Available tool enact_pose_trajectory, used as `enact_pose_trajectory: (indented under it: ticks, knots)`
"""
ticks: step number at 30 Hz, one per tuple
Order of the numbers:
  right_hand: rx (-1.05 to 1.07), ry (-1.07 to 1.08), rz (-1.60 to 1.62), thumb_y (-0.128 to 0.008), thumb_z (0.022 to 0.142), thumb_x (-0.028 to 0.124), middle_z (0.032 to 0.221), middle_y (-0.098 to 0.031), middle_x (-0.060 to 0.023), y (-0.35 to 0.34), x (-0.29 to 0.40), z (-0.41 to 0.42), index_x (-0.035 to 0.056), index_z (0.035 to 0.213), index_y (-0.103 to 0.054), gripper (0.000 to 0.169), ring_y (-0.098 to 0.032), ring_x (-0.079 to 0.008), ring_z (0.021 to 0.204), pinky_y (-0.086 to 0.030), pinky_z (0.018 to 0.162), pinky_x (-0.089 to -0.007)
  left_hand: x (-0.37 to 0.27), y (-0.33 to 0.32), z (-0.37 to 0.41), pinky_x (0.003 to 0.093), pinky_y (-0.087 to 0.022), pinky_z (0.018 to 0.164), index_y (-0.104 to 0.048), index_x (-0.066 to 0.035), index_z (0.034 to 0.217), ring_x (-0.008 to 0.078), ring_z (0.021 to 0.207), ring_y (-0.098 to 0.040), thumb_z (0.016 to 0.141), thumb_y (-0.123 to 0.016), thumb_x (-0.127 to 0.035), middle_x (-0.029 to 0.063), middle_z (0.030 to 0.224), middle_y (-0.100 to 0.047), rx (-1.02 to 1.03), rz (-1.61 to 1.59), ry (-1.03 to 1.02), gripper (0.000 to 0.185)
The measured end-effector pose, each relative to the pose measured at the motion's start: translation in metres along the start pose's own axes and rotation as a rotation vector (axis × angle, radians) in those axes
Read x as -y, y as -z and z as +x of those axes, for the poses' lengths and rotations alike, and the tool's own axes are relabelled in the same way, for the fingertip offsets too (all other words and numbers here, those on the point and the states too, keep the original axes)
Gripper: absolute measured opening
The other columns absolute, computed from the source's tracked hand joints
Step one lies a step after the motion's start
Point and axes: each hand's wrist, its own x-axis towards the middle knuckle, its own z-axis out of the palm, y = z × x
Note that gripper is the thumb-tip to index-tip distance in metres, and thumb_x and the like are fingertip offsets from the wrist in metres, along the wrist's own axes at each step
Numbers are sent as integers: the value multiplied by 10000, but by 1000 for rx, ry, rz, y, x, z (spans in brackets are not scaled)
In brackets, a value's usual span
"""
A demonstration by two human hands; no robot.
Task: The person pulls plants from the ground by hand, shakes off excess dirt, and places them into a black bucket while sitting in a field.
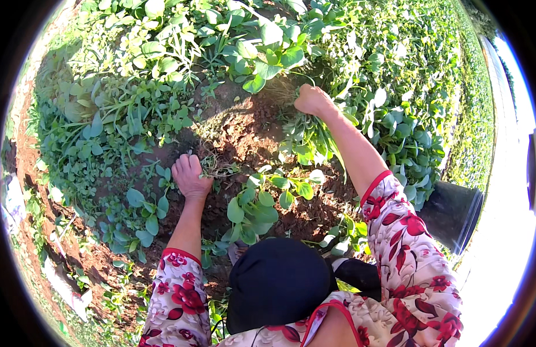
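Observation:
My left hand (192, 177) is low over dark soil, its fingers curled. A tangled tuft of thin weeds (220, 165) sticks out from its thumb side. Farther off to the right, my right hand (313, 100) is closed around a bunch of pulled green plants (309, 141). Their leaves hang below the fist, and pale fine roots (281, 90) spread to its left. Between my hands lies a patch of broken reddish-brown soil (252, 126). A broad-leaved seedling (252, 210) grows nearer to me, just ahead of my dark-clad knee (278, 284).
Dense low weeds (116, 117) cover the ground at left. A larger broad-leaved plant (272, 56) stands ahead. At right, a black plastic bucket (452, 214) lies tipped beside leafy plants (409, 145). Beyond it runs a bright pale strip (506, 217). A white scrap (66, 288) lies at lower left.

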Motion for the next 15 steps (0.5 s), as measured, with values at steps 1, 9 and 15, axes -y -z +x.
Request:
enact_pose_trajectory:
  ticks: [1, 9, 15]
  knots:
    - [-114, 24, -5, -528, 749, 243, 1032, -633, -174, 4, 5, -1, 37, 975, -644, 327, -601, -304, 995, -474, 855, -390, 2, 2, 0, 398, -366, 687, -439, -72, 760, 306, 761, -470, 700, -600, -429, 108, 815, -442, -4, 1, 0, 396]
    - [-110, -86, -39, -591, 764, 233, 1148, -572, -206, 5, -25, 48, -17, 1066, -610, 393, -570, -302, 1062, -475, 883, -360, 3, -1, -2, 399, -364, 695, -437, -73, 758, 310, 770, -468, 695, -602, -423, 111, 816, -443, 10, -2, 7, 392]
    - [378, 44, 675, -671, 691, 184, 996, -642, -208, 6, -31, 31, -87, 1027, -601, 437, -620, -287, 922, -480, 817, -364, -1, -2, 1, 399, -366, 709, -439, -70, 759, 306, 786, -472, 689, -604, -388, 112, 819, -447, 36, 9, -2, 364]
